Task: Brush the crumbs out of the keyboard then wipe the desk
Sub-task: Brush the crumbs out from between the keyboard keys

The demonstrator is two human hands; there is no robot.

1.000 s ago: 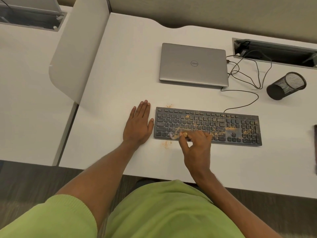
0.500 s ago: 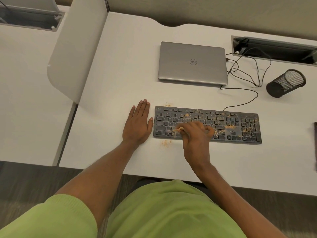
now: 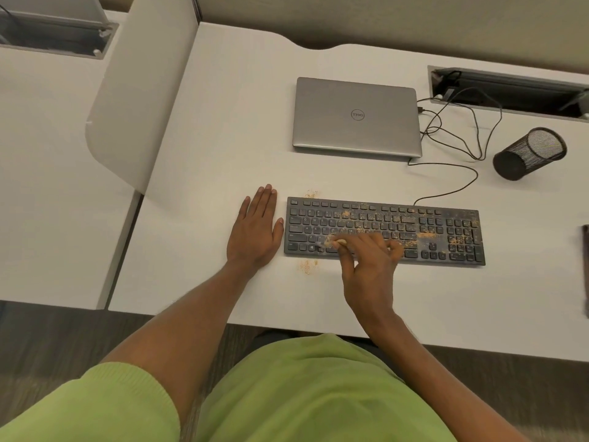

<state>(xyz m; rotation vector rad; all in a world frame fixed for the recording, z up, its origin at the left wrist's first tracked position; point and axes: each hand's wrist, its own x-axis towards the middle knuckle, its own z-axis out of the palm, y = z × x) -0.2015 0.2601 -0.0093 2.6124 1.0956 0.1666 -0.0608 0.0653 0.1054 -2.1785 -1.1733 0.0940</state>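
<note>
A dark keyboard (image 3: 446, 224) lies on the white desk (image 3: 207, 154), sprinkled with orange-brown crumbs (image 3: 425, 235), thickest toward its right half. More crumbs (image 3: 307, 266) sit on the desk just below its left end, and a few above its top-left corner. My right hand (image 3: 366, 266) hovers over the lower left keys, pinching a small brush (image 3: 321, 246) whose pale tip is blurred against the bottom key rows. My left hand (image 3: 255, 231) rests flat on the desk, fingers together, beside the keyboard's left edge.
A closed silver laptop (image 3: 357, 116) sits behind the keyboard, with black cables (image 3: 459, 135) running to a cable tray opening (image 3: 510, 90). A black mesh pen cup (image 3: 529, 154) lies tipped at the right. A dark object (image 3: 585, 269) shows at the right edge. A divider panel (image 3: 134, 106) stands at left.
My right hand has swept the brush up across the lower left keys and back down toward the bottom row. My left hand has stayed flat in place.
</note>
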